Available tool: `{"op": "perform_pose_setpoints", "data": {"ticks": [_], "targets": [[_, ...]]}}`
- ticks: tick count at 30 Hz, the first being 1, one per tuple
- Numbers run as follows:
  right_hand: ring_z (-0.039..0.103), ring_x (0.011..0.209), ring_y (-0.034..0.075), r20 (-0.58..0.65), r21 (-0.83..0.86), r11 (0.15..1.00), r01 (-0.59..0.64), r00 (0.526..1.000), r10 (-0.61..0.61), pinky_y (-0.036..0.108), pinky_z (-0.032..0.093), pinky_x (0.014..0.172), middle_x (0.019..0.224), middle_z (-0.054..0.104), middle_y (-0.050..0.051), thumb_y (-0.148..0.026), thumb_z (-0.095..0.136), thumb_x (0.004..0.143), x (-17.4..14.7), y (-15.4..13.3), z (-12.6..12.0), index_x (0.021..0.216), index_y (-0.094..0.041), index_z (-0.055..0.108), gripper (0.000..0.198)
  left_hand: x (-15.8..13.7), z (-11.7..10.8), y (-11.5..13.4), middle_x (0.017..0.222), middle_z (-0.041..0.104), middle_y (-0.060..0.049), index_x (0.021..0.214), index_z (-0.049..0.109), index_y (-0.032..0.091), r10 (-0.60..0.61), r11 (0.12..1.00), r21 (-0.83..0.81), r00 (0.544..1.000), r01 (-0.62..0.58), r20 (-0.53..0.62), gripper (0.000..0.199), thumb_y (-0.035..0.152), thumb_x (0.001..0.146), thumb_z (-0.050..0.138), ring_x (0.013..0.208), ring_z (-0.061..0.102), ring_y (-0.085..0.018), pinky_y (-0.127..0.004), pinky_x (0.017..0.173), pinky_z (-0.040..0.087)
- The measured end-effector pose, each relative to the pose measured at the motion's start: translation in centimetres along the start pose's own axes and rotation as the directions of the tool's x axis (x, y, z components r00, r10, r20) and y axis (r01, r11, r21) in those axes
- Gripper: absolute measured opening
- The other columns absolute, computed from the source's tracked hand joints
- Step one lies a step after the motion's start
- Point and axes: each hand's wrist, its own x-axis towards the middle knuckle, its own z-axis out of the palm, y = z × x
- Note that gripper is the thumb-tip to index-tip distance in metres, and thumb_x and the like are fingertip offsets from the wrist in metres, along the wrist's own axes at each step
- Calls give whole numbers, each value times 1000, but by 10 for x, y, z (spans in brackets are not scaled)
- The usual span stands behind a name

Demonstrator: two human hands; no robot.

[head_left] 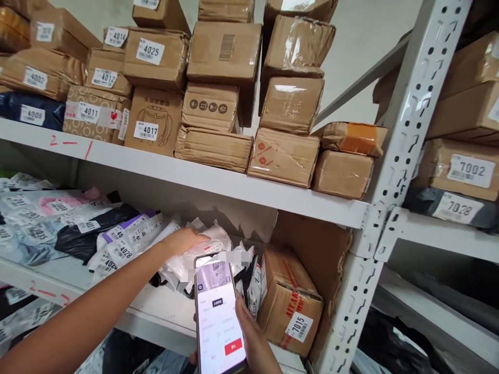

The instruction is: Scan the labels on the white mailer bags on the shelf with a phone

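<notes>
Already left hand flat, fingers spread on white parcel lying on shelf; right hand grips phone, screen lit; parcel not lifted yet

Left hand outstretched, palm down (flat); right hand gripping.
</notes>
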Motion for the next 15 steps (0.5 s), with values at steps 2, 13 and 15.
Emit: {"op": "perform_pose_setpoints", "data": {"ticks": [2, 13, 15], "targets": [[74, 75, 29, 8, 22, 1000, 0, 1000, 0, 37, 55, 59, 91, 76, 8, -67, 59, 78, 2, -4, 3, 139, -22, 30, 82, -1, 0, 2, 110, 68, -5, 125, 59, 39, -3, 998, 59, 1000, 2, 20, 50, 16, 83, 44, 97, 63, -23, -30, 82, 45], [75, 70, 27, -16, -29, 999, -30, 999, 30, 38, 55, 65, 95, 77, 10, -71, 59, 74, -4, -17, 6, 148, -17, 8, 104, 1, 5, -1, 108, 67, -6, 131, 53, 40, -6, 983, 183, 1000, 1, 25, 56, 9, 86, 38, 97, 63, -23, -30, 81, 45], [75, 70, 28, -14, -21, 999, -36, 999, 36, 38, 55, 64, 96, 76, 11, -71, 59, 75, -2, -16, 4, 147, -18, 8, 103, 1, 4, 0, 108, 67, -7, 131, 53, 40, -5, 982, 186, 999, -4, 46, 55, 10, 87, 40, 96, 64, -23, -30, 80, 46]]}}
